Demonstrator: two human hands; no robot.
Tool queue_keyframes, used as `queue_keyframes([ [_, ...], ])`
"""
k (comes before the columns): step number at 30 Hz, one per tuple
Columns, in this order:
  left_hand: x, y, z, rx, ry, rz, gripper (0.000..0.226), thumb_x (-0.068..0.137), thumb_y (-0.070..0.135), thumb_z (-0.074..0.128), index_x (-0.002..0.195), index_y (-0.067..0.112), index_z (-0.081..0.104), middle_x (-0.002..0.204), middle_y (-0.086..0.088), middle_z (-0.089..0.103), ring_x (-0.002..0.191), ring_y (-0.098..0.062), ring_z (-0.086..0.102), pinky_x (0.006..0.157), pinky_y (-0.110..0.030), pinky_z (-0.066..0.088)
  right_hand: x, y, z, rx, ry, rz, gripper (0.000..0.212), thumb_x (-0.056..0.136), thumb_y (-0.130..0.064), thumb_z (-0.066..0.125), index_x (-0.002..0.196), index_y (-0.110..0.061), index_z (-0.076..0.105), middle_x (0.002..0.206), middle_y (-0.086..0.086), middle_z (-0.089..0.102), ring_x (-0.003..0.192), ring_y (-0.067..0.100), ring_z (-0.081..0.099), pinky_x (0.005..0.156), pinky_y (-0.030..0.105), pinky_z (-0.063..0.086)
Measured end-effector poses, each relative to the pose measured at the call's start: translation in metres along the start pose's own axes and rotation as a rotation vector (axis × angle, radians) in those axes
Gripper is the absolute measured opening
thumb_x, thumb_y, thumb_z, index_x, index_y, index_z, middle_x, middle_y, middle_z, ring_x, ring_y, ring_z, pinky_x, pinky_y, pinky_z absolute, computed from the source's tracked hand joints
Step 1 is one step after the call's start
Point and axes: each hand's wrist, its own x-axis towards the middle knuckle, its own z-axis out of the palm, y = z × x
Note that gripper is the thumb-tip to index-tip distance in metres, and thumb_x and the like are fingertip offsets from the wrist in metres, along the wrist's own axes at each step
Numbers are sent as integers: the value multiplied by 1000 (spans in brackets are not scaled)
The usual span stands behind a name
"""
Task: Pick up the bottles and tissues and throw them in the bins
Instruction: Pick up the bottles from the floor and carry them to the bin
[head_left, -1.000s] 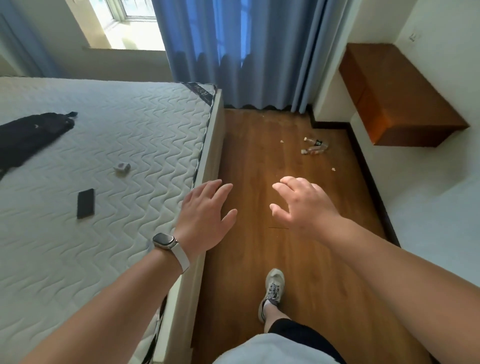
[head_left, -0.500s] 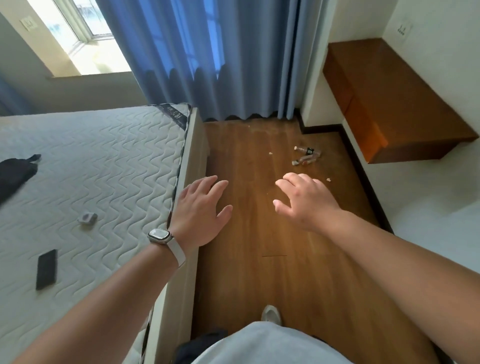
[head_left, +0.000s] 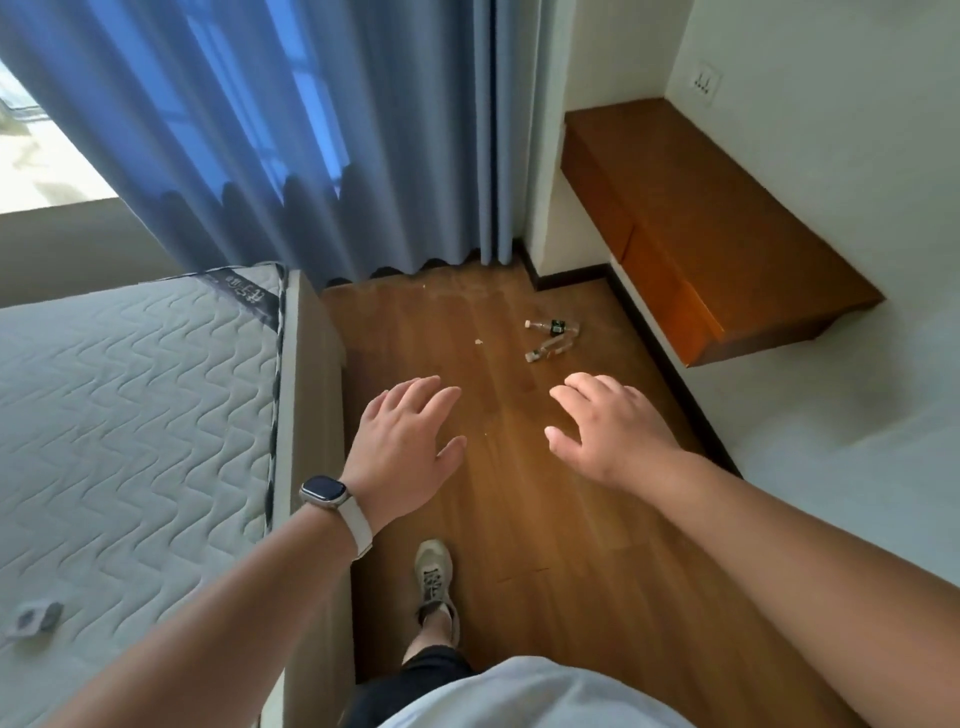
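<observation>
Two clear plastic bottles lie on the wooden floor ahead: one with a dark label (head_left: 554, 327) and a second (head_left: 549, 348) angled just below it. A small pale scrap (head_left: 479, 341), perhaps tissue, lies to their left. My left hand (head_left: 408, 439), with a watch on the wrist, hovers palm down with straight fingers and holds nothing. My right hand (head_left: 608, 428) is stretched forward with relaxed fingers, also holding nothing, a short way short of the bottles. No bin is in view.
A bed with a quilted mattress (head_left: 130, 415) borders the floor strip on the left. Blue curtains (head_left: 322, 145) hang at the far end. A wooden wall-mounted shelf (head_left: 711, 228) sticks out on the right. My shoe (head_left: 434, 577) is on the floor below my hands.
I have walked forward along the bed; the bottles are nearer and larger. The phone and dark garment on the mattress have left the view. Both hands stay open in front.
</observation>
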Motion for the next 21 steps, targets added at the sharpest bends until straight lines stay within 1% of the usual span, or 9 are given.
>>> queue_keyframes([
  [2, 34, -18, 4, -13, 4, 44, 53, 93, 47, 54, 141, 26, 44, 148, 2, 44, 139, -24, 35, 113, -46, 28, 30, 4, -3, -1, -10, 45, 58, 95, -56, 34, 143, -24, 41, 148, -2, 40, 135, 19, 37, 107, 40, 36],
  [8, 139, -90, -2, -63, 0, 119, 53, 92, 48, 53, 140, 26, 45, 146, 1, 46, 138, -24, 37, 113, -44, 29, 124, -4, -24, 3, -48, 152, 59, 96, -57, 31, 146, -26, 36, 152, -3, 35, 139, 19, 32, 110, 38, 32],
  [13, 216, -141, -5, -68, -2, 180, 54, 92, 47, 53, 141, 26, 45, 146, 0, 46, 138, -25, 37, 113, -44, 29, 195, -10, -38, 16, -44, 234, 59, 96, -57, 31, 146, -26, 36, 153, -3, 35, 140, 19, 32, 110, 38, 33],
  [17, 260, -164, -4, -85, -15, 208, 53, 91, 45, 56, 139, 25, 48, 144, -1, 48, 136, -26, 40, 111, -45, 31, 234, -12, -46, 34, -37, 264, 58, 96, -56, 33, 146, -25, 37, 152, -4, 36, 139, 19, 34, 109, 38, 35],
  [21, 310, -175, 3, -66, -16, 268, 52, 89, 44, 59, 136, 24, 50, 141, -2, 51, 133, -28, 44, 109, -47, 35, 273, 3, -50, 41, -24, 286, 57, 96, -55, 33, 145, -25, 38, 151, -4, 37, 138, 18, 34, 108, 37, 35],
])
